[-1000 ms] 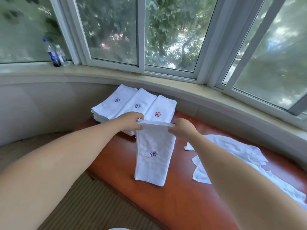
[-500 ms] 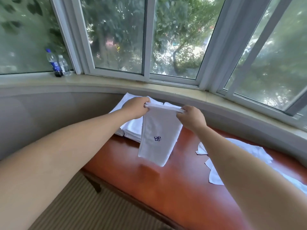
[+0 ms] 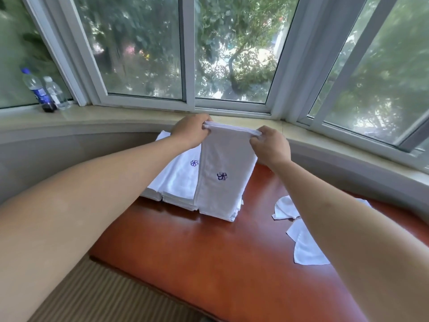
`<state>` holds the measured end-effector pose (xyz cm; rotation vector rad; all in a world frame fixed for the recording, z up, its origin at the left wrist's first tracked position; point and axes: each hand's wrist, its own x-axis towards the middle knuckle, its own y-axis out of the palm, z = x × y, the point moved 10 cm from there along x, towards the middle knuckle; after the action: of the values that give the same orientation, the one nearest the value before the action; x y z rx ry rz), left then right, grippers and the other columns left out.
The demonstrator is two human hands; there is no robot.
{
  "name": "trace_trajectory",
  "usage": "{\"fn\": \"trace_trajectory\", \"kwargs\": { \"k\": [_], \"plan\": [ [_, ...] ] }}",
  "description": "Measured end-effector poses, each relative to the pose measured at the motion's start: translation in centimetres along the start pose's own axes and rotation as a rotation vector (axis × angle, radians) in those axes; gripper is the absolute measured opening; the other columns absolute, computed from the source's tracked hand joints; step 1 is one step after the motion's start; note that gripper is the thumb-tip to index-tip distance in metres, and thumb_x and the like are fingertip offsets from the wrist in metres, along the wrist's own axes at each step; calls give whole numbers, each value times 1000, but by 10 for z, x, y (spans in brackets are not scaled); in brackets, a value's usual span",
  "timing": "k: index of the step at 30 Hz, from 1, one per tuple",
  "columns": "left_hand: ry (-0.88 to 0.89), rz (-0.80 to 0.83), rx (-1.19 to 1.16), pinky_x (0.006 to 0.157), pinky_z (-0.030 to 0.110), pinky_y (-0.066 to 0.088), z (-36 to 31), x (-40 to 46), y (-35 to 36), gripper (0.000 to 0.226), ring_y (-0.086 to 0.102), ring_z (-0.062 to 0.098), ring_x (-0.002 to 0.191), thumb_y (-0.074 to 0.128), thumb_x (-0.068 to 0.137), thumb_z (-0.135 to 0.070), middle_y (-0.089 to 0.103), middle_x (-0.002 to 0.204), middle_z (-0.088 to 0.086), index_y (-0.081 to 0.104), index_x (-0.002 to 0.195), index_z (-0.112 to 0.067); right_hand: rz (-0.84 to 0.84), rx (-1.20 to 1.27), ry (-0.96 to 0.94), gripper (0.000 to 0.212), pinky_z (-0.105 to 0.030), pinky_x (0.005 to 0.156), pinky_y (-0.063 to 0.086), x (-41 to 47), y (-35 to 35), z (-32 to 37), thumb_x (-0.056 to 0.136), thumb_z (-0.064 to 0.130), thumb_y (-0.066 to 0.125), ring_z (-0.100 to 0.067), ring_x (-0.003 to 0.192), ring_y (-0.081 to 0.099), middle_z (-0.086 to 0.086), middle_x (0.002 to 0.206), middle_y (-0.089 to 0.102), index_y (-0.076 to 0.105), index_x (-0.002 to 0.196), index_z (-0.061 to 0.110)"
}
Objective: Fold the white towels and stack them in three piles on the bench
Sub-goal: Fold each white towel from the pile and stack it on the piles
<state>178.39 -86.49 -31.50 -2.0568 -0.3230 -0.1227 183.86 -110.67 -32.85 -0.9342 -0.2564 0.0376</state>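
Note:
A folded white towel with a dark blue flower mark hangs lengthwise over the rightmost pile of folded white towels at the far end of the red-brown bench. My left hand pinches its top left corner and my right hand pinches its top right corner, just below the window sill. The towel's lower end reaches the front of the pile and hides that pile. Two other piles show to its left, one with a purple flower mark.
Loose unfolded white towels lie on the bench at the right, partly behind my right arm. Two plastic bottles stand on the stone sill at the left. Striped carpet lies below the bench's front edge.
Both hands carried the folded towel up and away from me, from over the bench's middle to over the rightmost pile. The camera also tilted closer.

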Motion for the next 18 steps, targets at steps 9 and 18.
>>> {"fn": "trace_trajectory", "kwargs": {
  "k": [9,18],
  "plan": [
    [-126,126,-80,77,35,50,56,98,79,8,62,26,91,62,93,-24,66,95,-4,63,100,-27,86,25,42,31,-41,78,54,100,76,-39,86,18,48,-35,94,61,-12,105,68,64,111,7],
    [-198,251,-156,68,28,42,111,168,162,13,60,18,93,62,95,-24,64,99,-8,64,108,-25,189,51,129,41,-37,88,49,166,156,-87,94,21,47,-29,111,61,-5,125,63,62,132,20]
  ]
}}
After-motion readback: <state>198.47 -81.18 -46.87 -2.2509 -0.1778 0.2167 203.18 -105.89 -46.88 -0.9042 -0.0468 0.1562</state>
